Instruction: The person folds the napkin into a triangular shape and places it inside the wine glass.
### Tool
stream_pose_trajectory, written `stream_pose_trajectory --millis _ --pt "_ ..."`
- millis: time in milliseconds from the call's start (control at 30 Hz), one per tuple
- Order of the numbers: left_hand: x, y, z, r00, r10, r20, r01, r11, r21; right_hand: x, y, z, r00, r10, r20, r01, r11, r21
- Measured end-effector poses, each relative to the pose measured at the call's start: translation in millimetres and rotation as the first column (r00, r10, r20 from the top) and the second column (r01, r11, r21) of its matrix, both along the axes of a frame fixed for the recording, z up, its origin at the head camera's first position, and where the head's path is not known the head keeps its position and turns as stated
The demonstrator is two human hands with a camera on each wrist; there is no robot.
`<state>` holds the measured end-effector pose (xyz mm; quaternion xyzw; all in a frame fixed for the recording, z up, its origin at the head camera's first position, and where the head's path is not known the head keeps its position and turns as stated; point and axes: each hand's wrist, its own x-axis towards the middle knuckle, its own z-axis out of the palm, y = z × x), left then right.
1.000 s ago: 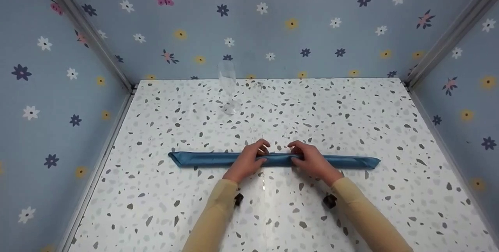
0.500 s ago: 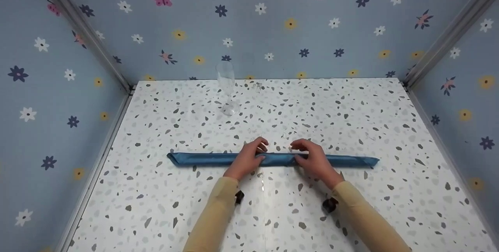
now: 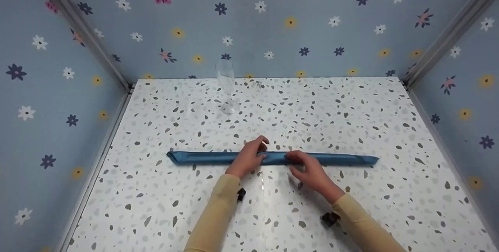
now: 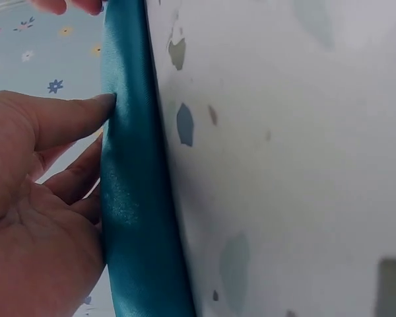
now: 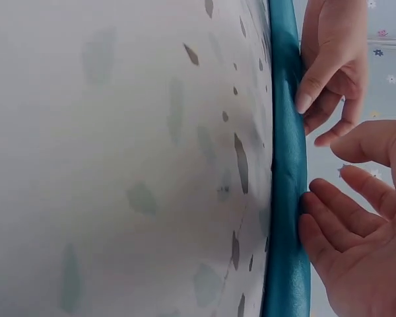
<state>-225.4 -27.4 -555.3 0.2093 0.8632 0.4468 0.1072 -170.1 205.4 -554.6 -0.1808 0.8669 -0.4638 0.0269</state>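
Observation:
A strip of shiny blue cloth, rolled into a long thin tube (image 3: 210,157), lies crosswise on the table. At its middle, my left hand (image 3: 246,159) holds the roll, with the thumb on the near side and the fingers curled over the far side. My right hand (image 3: 312,172) is a little further right. In the right wrist view, the fingertips of the right hand (image 5: 356,224) touch the roll while its thumb stands away from it. The left wrist view shows the left thumb (image 4: 79,119) against the satin-like cloth (image 4: 135,172).
A clear stemmed glass (image 3: 230,107) stands upright behind the roll, left of centre. Blue flowered panels (image 3: 249,22) enclose the speckled white table (image 3: 312,108) at the back and both sides. A small black device (image 3: 330,219) sits under each wrist.
The right thumb has come off the roll and drawn back toward the person, and the right fingers have come down onto the cloth. The left hand and the roll have hardly moved.

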Motion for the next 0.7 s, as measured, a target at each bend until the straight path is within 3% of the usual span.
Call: stream_pose_trajectory --millis 467,700 --pt "-3.5 18.3 3.3 0.996 -0.087 -0.006 0.086 0.995 -0.052 3.5 1.7 -4.8 0.999 0.017 0.029 -0.015 0.998 -0.065" --pt "-3.4 21.0 5.2 0.995 -0.095 0.031 0.097 0.993 -0.07 -0.2 3.4 -4.4 0.992 -0.005 0.125 0.02 0.993 -0.12"
